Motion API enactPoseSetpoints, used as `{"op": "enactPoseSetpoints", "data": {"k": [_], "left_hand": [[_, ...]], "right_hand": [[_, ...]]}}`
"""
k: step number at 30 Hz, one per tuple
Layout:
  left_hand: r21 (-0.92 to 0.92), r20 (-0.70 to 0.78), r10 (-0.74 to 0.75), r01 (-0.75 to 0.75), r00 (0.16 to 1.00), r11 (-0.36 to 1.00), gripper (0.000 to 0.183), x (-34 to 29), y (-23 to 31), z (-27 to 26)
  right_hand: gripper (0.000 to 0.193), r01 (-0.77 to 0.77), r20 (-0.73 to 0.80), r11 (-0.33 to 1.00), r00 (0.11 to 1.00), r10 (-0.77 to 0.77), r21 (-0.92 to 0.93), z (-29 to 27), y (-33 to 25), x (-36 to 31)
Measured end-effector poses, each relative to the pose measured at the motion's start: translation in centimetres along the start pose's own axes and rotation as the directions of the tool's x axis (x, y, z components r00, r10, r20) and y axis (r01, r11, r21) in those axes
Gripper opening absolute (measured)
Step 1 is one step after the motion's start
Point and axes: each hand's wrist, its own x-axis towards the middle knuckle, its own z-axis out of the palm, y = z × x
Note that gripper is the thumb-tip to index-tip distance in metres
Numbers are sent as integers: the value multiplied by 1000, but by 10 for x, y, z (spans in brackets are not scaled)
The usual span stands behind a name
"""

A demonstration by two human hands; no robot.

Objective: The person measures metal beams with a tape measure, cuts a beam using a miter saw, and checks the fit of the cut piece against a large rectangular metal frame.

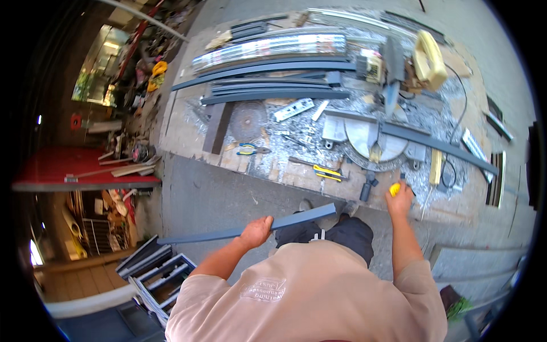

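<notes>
My left hand (256, 231) is closed around a long blue-grey metal profile (305, 215), held in front of my body, off the table. Its right end reaches toward the table's near edge. In my right hand (400, 200), at the near edge of the table, is a small yellow tape measure (394, 189), partly hidden by the fingers. Just beyond stands a mitre saw with a yellow handle (431, 60) and a round base (370, 135). Another grey profile (441, 147) lies across the saw base, running out to the right.
Metal shavings cover much of the wooden table (268, 174). Pliers (252, 149), a yellow-and-black hand tool (327, 172) and a dark cylindrical piece (366, 191) lie near its front. Bundled profiles (273, 51) fill the far side. Frames (162, 279) lean at lower left.
</notes>
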Motion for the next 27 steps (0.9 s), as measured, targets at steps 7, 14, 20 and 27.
{"op": "enactPoseSetpoints", "data": {"k": [7,14,20,27], "left_hand": [[-309,-136,-80,34,988,951,41,-86,-44,56],[-509,-277,-230,61,933,858,43,-162,-143,94],[-664,-390,-523,162,758,730,43,-214,-250,105],[-684,-400,-633,245,662,688,44,-247,-349,98]], "right_hand": [[71,-241,132,937,951,280,-253,0,58,-108],[63,-71,748,874,486,451,-480,29,26,-200],[58,79,865,918,374,334,-388,76,-129,-227],[52,237,921,907,270,282,-347,149,-302,-238]]}}
